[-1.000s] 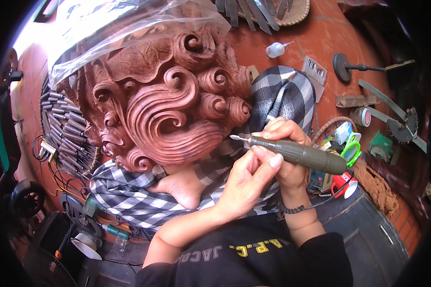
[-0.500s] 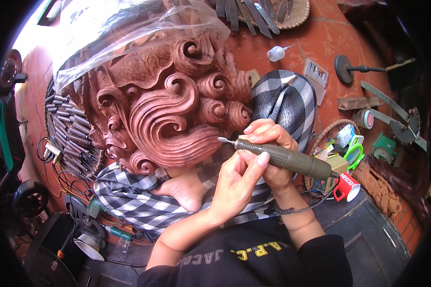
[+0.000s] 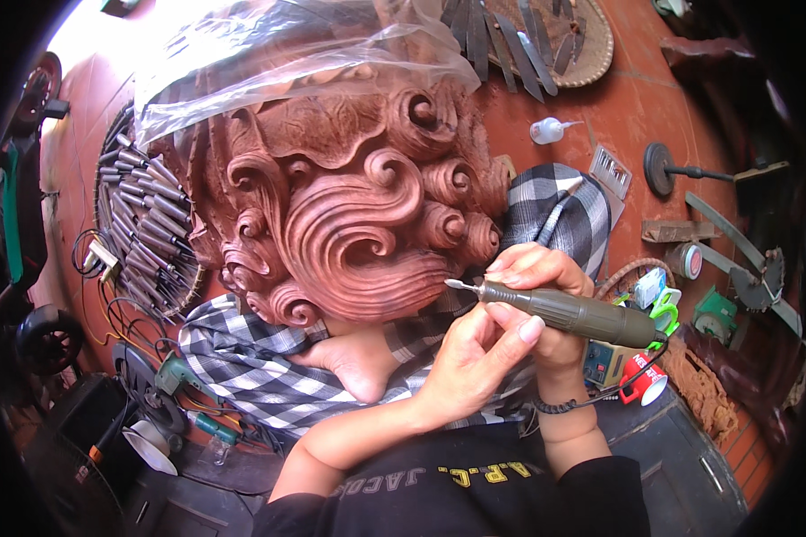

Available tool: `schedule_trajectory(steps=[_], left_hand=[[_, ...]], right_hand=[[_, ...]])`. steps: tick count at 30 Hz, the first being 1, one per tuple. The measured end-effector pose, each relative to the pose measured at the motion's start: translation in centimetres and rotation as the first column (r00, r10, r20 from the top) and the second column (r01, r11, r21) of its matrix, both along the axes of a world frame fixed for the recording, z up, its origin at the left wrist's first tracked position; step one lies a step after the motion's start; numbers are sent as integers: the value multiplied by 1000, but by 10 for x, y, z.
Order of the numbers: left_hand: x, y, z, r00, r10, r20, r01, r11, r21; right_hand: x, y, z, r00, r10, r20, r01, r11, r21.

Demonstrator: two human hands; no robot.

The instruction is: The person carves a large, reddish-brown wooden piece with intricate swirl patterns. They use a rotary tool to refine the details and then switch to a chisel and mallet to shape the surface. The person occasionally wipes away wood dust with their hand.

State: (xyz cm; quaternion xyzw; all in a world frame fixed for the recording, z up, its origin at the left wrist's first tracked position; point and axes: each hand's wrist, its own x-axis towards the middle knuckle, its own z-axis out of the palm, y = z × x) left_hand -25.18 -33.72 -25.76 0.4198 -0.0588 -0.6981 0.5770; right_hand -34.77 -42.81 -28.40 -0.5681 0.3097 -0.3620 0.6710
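My right hand (image 3: 546, 279) is wrapped round the dark green body of a rotary carving tool (image 3: 595, 315), its metal bit pointing left. My left hand (image 3: 475, 358) is curled against the tool's underside near its front end, thumb lying alongside; its inner fingers are partly hidden. The bit's tip is at the lower right edge of a reddish-brown wood carving (image 3: 358, 224) with swirling cloud-like curls; whether they touch, I cannot tell. Clear plastic sheet (image 3: 304, 63) covers the carving's far part. A coiled cord (image 3: 560, 407) runs from the tool past my right wrist.
On the left, a basket of chisels (image 3: 148, 219) stands near tangled cables and a green power tool (image 3: 184, 376). Far right holds a woven tray of flat blades (image 3: 591, 54) and a small squeeze bottle (image 3: 548, 131). A red mug (image 3: 640, 380) sits right of my forearm.
The whole view has shifted, so the carving and surroundings appear farther right. Both hands stay at the rotary tool, and the bit remains close to the carving's edge.
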Motion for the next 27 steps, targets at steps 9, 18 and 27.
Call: schedule_trajectory(steps=[9,18,27], left_hand=[[5,-12,13,989,54,-138,-35,990,135],[15,-4,21,965,182,-187,-170,982,78],[30,11,19,880,359,-312,-331,933,142]], right_hand=[[6,-45,26,941,323,-99,-336,921,-195],[17,-52,34,909,392,-143,-416,877,-239],[44,-26,31,938,299,-176,-333,920,-206]])
